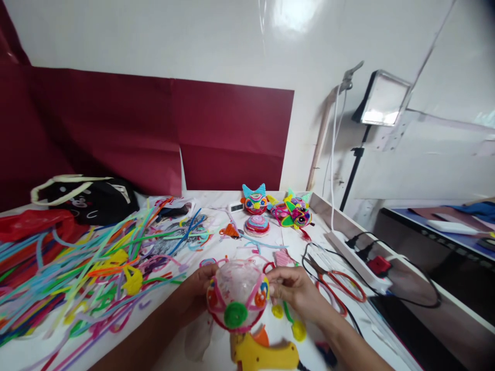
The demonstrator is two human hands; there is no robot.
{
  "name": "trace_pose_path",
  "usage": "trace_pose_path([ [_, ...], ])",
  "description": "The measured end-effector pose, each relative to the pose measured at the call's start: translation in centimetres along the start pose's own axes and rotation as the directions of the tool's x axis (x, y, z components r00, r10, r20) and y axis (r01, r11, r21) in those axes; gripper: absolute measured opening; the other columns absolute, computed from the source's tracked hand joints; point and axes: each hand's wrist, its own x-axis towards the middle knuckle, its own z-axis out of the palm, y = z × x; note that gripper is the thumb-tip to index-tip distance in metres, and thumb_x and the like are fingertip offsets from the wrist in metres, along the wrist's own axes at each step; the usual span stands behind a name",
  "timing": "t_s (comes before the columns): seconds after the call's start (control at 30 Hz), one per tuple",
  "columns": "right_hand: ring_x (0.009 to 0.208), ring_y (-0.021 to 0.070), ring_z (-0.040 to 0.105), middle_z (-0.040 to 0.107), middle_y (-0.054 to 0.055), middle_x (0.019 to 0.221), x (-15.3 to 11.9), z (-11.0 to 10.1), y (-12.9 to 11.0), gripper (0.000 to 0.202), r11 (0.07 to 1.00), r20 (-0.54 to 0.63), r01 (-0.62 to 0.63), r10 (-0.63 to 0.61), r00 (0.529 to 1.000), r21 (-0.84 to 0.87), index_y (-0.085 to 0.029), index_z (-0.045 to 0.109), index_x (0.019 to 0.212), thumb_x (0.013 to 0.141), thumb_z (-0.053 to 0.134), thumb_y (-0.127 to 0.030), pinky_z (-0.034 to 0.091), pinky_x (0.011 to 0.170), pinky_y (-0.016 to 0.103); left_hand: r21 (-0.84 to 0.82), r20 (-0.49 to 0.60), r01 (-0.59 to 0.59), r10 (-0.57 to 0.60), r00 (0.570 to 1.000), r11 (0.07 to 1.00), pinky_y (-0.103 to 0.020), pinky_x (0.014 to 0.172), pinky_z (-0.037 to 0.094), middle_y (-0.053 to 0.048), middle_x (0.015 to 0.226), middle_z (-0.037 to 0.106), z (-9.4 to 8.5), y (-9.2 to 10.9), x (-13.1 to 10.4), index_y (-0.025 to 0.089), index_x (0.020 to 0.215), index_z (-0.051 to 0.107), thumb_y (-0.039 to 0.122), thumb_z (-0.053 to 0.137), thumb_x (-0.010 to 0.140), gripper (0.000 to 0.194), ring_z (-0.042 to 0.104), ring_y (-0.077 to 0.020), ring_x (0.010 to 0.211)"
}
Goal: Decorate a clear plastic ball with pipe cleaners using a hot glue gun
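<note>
Okay, head view: translucent shell [240, 278] sits between both hands, low centre, above the tabletop or resting on it; can't tell which.
Left hand [195, 288]: fingers against the shell's left edge, pinching it; thumb contact hidden.
Right hand [297, 291]: thumb and index drawn together at the right edge, beside the orange-and-blue coiled eye [261, 296]; looks like a pinch on the side, exact contact blurred.
Shell weight: should be light, reads as thin plastic; two fingertips a side ought to carry it.
Shell stiffness: probably gives if squeezed; go easy on pressure.
Bare top: smooth and shiny, likely slippery; poor place to hold.
Fuzzy trim: pink pipe-cleaner strips [218, 293] and green coiled disc [235, 315] face the wearer between the hands; soft, could peel if pulled.
Best hold: red rim [219, 323], left and right, below the coiled eyes.
Yellow glue gun [266, 355]: just below the grip, wearer's side; tip may be hot, steer fingers clear.
Red-handled scissors [324, 272]: right of the right hand, apart from it.
Loose pipe cleaners [100, 273]: heaped left of the left hand.
</note>
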Motion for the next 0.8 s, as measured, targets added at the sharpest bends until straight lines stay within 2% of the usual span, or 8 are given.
trace_pose_path([
  [0.23,0.050,0.0080,0.053,0.064,0.000,0.059,-0.2,-0.2,0.4,0.034,0.999,-0.002,0.029,-0.029,1.000,-0.031,-0.017,0.077,0.077,0.065,0.085,-0.047,0.042,0.051,0.021,-0.025,0.036,-0.051,0.052,0.998,0.998,-0.024,0.060,0.043,-0.004,0.072,0.067,0.3,-0.2,0.1,0.013,0.082,0.070,0.025,0.086,0.059,0.031,0.061,-0.0151,0.063],
  [0.53,0.051,0.0090,0.054,0.065,0.001,0.061,-0.4,-0.8,0.3,0.039,1.000,0.039,-0.003,0.003,0.999,-0.013,-0.015,0.076,0.081,0.065,0.085,-0.050,0.044,0.053,0.022,-0.074,-0.028,-0.018,0.016,0.999,0.997,-0.022,0.056,0.043,-0.001,0.066,0.063,1.4,-0.3,-0.5,0.015,0.080,0.069,0.027,0.090,0.054,0.035,0.056,-0.0114,0.055],
  [0.67,0.052,0.0082,0.053,0.066,0.000,0.065,-0.5,-0.9,0.5,0.042,0.998,0.068,-0.020,0.016,0.998,0.059,-0.017,0.076,0.088,0.065,0.086,-0.050,0.044,0.054,0.022,-0.092,-0.036,-0.012,0.009,0.999,0.996,-0.023,0.058,0.045,0.000,0.068,0.061,2.0,-0.3,-0.7,0.016,0.083,0.068,0.027,0.090,0.056,0.037,0.057,-0.0109,0.057],
  [0.8,0.053,0.0089,0.055,0.065,0.000,0.062,-0.7,-0.9,0.7,0.040,0.997,0.093,-0.021,0.014,0.996,0.072,-0.015,0.074,0.088,0.070,0.083,-0.050,0.043,0.055,0.022,-0.079,-0.005,-0.020,0.020,1.000,0.997,-0.020,0.053,0.043,0.001,0.065,0.060,2.5,0.0,-0.7,0.015,0.084,0.066,0.028,0.088,0.060,0.035,0.056,-0.0099,0.054],
])
